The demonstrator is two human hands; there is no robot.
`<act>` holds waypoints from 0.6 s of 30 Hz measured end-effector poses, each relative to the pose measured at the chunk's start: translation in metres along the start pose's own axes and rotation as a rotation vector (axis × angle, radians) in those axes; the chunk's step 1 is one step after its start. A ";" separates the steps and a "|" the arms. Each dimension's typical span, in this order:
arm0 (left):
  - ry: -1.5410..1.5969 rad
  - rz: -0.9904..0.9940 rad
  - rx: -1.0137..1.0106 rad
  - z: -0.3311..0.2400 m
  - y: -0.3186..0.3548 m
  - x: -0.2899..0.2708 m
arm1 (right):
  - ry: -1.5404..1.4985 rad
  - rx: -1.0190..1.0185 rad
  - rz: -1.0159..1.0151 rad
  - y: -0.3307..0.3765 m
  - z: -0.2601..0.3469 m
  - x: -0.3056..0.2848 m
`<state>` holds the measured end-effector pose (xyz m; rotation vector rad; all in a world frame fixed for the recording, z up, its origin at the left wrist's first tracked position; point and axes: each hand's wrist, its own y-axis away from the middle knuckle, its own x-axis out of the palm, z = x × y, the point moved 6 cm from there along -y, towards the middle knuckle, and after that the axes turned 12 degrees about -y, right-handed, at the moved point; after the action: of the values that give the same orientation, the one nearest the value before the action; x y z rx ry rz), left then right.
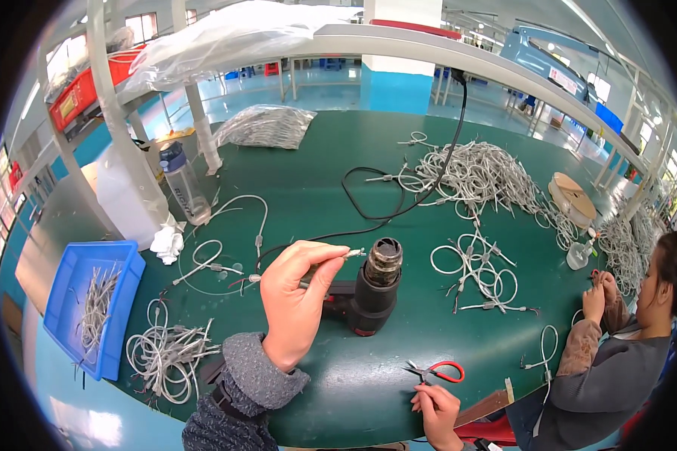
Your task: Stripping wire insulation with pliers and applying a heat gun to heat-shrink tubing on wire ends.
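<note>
My left hand [293, 293], reaching in from the lower left in a grey sleeve, pinches a short grey-white cable [355, 253] between thumb and fingers. The cable's tip sits just left of the dark nozzle of a black heat gun [372, 301], which stands nozzle-up on the green table. Part of the cable is hidden by my palm. Lower down, my right hand [436, 410] has its fingers closed on a small pair of red-handled nippers [438, 371]. Their jaws point left over the tabletop, and one handle loop sticks out to the right.
A blue tray [132, 282] of cables and a loose cable bundle [174, 357] lie left. Cable loops [478, 274] and a large cable pile [481, 173] lie right. A black cord [421, 207] crosses the table. A bottle [184, 184] stands back left; a co-worker [617, 361] sits right.
</note>
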<state>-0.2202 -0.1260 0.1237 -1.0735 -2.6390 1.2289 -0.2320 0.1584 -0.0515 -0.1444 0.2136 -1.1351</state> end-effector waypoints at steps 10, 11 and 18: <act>0.135 -0.056 -0.083 -0.016 0.019 -0.006 | 0.128 -0.128 -0.043 -0.007 0.029 0.003; 0.149 -0.061 -0.075 -0.018 0.020 -0.006 | 0.126 -0.124 -0.044 -0.014 0.042 0.003; 0.228 -0.050 -0.047 -0.023 0.027 -0.006 | 0.083 -0.517 0.103 -0.088 0.183 0.024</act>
<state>-0.1936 -0.1022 0.1225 -1.0767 -2.5158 0.9756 -0.2561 0.1009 0.1434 -0.5378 0.5810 -0.9648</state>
